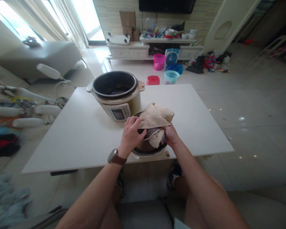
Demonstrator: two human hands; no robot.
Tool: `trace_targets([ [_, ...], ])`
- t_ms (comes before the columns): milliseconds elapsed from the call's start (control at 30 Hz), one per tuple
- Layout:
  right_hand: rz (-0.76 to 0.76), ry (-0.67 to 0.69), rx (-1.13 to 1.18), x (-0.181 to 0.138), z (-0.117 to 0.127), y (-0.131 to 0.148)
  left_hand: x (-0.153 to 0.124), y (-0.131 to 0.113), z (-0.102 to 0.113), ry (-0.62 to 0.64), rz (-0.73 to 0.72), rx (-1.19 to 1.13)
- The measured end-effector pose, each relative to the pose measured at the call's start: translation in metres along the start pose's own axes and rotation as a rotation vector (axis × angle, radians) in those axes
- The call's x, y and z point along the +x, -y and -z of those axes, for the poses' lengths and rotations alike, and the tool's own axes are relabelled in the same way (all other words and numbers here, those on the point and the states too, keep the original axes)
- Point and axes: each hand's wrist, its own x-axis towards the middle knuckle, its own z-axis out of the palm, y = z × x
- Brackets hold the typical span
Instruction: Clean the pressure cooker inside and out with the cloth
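Note:
On the near part of the table a round, dark-rimmed lid (pixel 146 152) lies, largely covered by a beige cloth (pixel 157 115) with a dark patterned side. My left hand (pixel 132 132), with a watch on its wrist, is closed at the lid's left side; its fingertips touch the cloth's edge. Bunched cloth is in my right hand (pixel 172 135), whose fingers are partly hidden beneath the folds. Behind them stands an electric pressure cooker (pixel 116 101), its top uncovered and its dark inner pot (pixel 114 84) showing.
The white table (pixel 85 143) has its near edge just before my knees. A small dark-and-yellow scrap (pixel 167 154) lies near that edge. Beyond the table stand a red stool (pixel 153 80), a light blue basket (pixel 171 77) and a pink basket (pixel 159 62). White-padded rack arms (pixel 47 71) reach in at left.

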Motion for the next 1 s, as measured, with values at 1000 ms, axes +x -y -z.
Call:
trace_targets([
  [1000, -0.033, -0.141, 0.281, -0.144, 0.011, 0.081, -0.099, -0.162, 0.062, 0.14, -0.096, -0.211],
])
